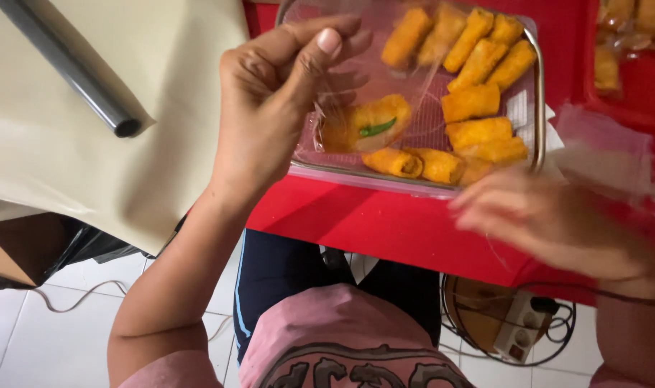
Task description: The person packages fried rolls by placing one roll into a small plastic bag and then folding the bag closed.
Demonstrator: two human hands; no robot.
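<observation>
Pinching the mouth of a thin clear plastic bag between thumb and fingertips of the left hand, raised just over the near left corner of the metal tray; inside the film, hanging right of that hand, a fried yellow roll with a green chili. Reaching across low with the right hand, blurred by motion, fingers spread and apparently gripping nothing, though hard to tell for certain through the blur. Doing this well probably means keeping the pinch light and high so the film stays taut and the mouth open, letting the roll's weight settle to the bottom, and avoiding squeezing the soft crust. Beyond the left hand's fingertips, more fried rolls lying in rows on the tray, close enough to be brushed by a sagging bag. Past the right hand, loose clear bags lying on the red table, and already wrapped rolls further off. Left of the left hand, a grey tube resting on cream sheeting, well apart. Under the table, cables and a power strip near the knees.
</observation>
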